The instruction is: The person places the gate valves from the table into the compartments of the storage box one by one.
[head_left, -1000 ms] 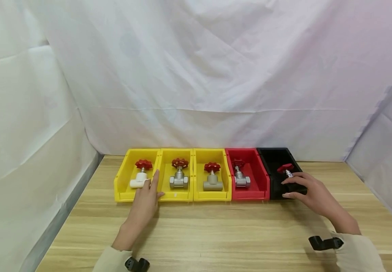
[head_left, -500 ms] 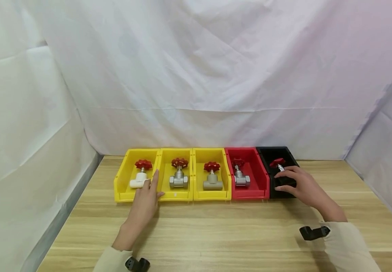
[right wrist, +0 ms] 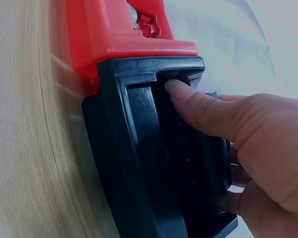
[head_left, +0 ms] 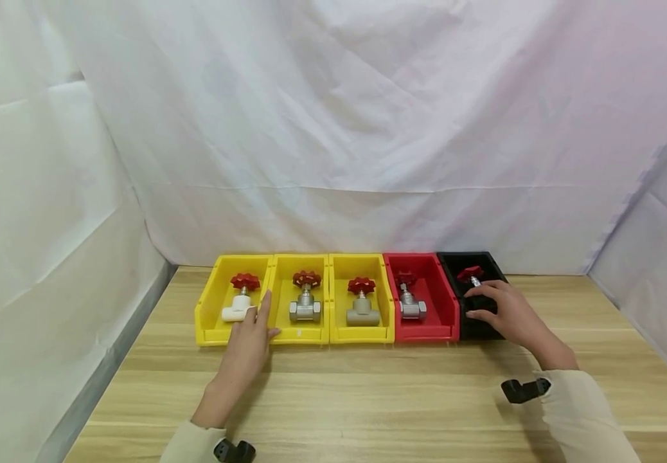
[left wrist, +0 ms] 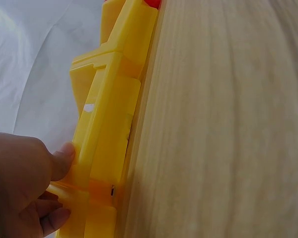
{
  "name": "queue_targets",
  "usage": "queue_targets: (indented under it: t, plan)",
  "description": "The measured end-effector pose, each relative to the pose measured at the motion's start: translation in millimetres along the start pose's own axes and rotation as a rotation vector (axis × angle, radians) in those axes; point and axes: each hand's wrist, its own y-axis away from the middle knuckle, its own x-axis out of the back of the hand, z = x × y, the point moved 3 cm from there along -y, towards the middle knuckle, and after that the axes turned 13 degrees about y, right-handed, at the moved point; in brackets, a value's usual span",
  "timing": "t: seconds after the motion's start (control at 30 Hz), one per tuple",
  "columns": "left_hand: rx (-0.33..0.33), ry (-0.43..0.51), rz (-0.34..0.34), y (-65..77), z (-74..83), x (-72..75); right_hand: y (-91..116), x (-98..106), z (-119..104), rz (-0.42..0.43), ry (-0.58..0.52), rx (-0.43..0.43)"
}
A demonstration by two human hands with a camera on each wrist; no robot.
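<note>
In the head view, my right hand (head_left: 513,315) reaches into the black bin (head_left: 455,257) at the row's right end. It grips a gate valve (head_left: 471,274) with a red handwheel and a dark body; the fingers partly cover it. The right wrist view shows the thumb (right wrist: 188,99) at one end of the valve's black body (right wrist: 216,163), with fingers behind. My left hand (head_left: 245,347) rests on the two leftmost yellow bins, index finger straight along their shared wall. Near its fingertips lies a white valve (head_left: 240,307) with a red handwheel.
A silver valve (head_left: 305,307) lies in the second yellow bin (head_left: 278,270), and a grey valve (head_left: 362,312) in the third yellow bin (head_left: 381,328). Another silver valve (head_left: 411,307) sits in the red bin (head_left: 440,315). Wood tabletop (head_left: 339,399) spreads in front; white cloth (head_left: 333,128) hangs behind.
My right hand has moved left and slightly away from me, bringing the valve further into the black bin. The left hand stays in place.
</note>
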Motion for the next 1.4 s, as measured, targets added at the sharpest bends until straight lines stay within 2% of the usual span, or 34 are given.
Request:
queue_targets:
  t: [0.23, 0.5, 0.73, 1.2, 1.4]
  plan:
    - [0.001, 0.004, 0.006, 2.1, -0.6, -0.9, -4.5, -11.4, 3.7, -0.038, -0.002, -0.02]
    - [-0.002, -0.014, 0.007, 4.0, -1.3, 1.4, -10.3, -23.3, 2.5, -0.057, 0.013, 0.002]
    - [-0.012, -0.007, 0.012, 4.3, -1.3, 1.7, -16.3, -28.9, 4.8, -0.112, 0.041, 0.018]
    - [-0.017, 0.002, 0.004, -1.9, 1.7, -3.1, -18.6, -26.6, 10.9, -0.167, 0.062, -0.005]
    - [0.003, 0.03, -0.022, -4.4, -2.6, -3.6, -16.3, -22.1, 5.8, -0.224, 0.052, -0.03]
